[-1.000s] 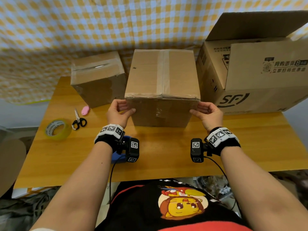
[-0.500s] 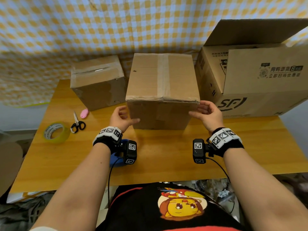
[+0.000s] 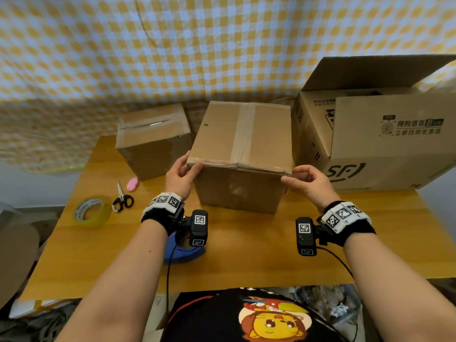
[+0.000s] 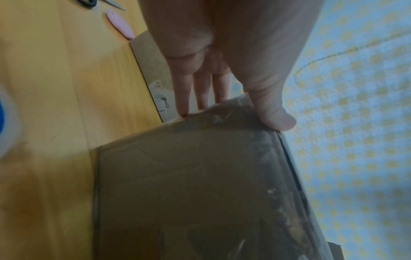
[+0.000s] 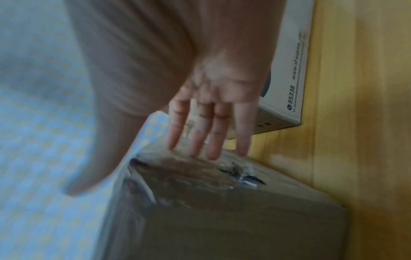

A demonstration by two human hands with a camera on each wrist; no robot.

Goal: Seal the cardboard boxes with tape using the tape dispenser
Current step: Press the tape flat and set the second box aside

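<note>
A closed middle cardboard box [image 3: 222, 134] with a tape strip [image 3: 243, 129] down its top stands on the wooden table [image 3: 246, 255]. My left hand [image 3: 191, 164] pinches its near left top corner: the thumb lies on the front edge and the fingers [image 4: 184, 98] run down the left side. My right hand [image 3: 293, 174] is at the near right top corner. Its straight fingers [image 5: 200, 133] touch the right side, with the thumb held off the box. The blue tape dispenser [image 3: 182, 253] lies under my left wrist, partly hidden by the wrist camera.
A smaller taped box [image 3: 153, 141] stands at the back left. A large open printed box [image 3: 385, 144] stands close on the right. On the left lie a yellow tape roll [image 3: 91, 211], scissors [image 3: 122, 199] and a small pink object [image 3: 132, 183]. A checked cloth hangs behind.
My left hand, which had slid down to the box's front face half a second ago, has come up onto the near left top corner. The right hand stays at the right corner.
</note>
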